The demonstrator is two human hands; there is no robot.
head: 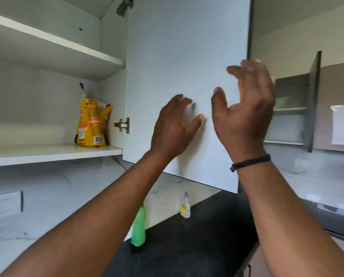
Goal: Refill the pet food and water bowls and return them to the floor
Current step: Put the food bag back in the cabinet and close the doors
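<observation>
A yellow pet food bag (91, 124) stands upright at the right end of the lower cupboard shelf (47, 152), its top crumpled. The white cupboard door (183, 47) hangs open in front of me. My left hand (173, 128) is raised against the door's inner face, fingers spread, holding nothing. My right hand (245, 108) is lifted near the door's free edge, fingers curled and apart, empty, with a dark band on the wrist. No bowls are in view.
An upper shelf (53, 43) runs across the cupboard. On the black counter (197, 246) below stand a green bottle (138, 228) and a small clear bottle (185, 206). Another open cupboard (293, 110) is at the right. A switch plate (5, 204) sits on the left wall.
</observation>
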